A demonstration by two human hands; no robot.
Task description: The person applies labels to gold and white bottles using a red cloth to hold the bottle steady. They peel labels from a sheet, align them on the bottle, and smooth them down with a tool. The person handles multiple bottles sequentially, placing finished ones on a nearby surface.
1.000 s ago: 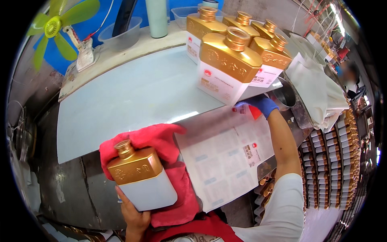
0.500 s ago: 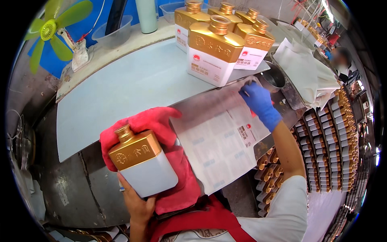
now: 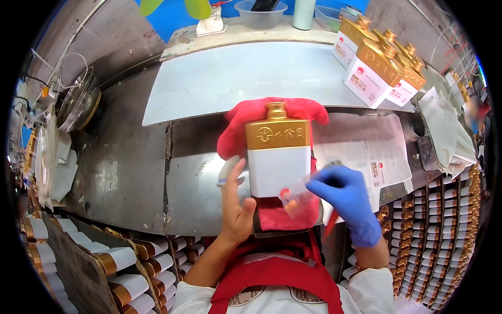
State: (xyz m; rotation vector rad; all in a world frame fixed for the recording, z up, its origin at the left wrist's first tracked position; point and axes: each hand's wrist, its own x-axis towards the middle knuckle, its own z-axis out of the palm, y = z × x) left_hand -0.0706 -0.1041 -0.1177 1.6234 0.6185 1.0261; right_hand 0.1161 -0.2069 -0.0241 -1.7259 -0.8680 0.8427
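A flat bottle [image 3: 278, 170] with a gold shoulder and neck and a plain white body rests on a red towel [image 3: 235, 128] before me. My left hand [image 3: 238, 209] is beside its lower left side, fingers stretched and thumb apart. Something pale and rounded with a bluish band shows at its fingertips; I cannot tell what it is. Gloved in blue, my right hand [image 3: 348, 196] pinches a thin see-through label [image 3: 295, 198] with a red mark, over the bottle's lower right corner. A narrow red thing [image 3: 330, 224] sticks out under that hand, its kind unclear.
Several labelled gold-and-white bottles [image 3: 374, 70] stand at the far right of a pale board [image 3: 235, 68]. A printed label sheet [image 3: 366, 141] lies right of the towel. Racks of bottles [image 3: 439, 230] flank me on both sides. A plastic bowl [image 3: 261, 18] sits at the back.
My right hand has come from the sheet to the bottle, now with a label in its fingers. My left hand has let go of the bottle, which now stands straighter in view. The view has turned left.
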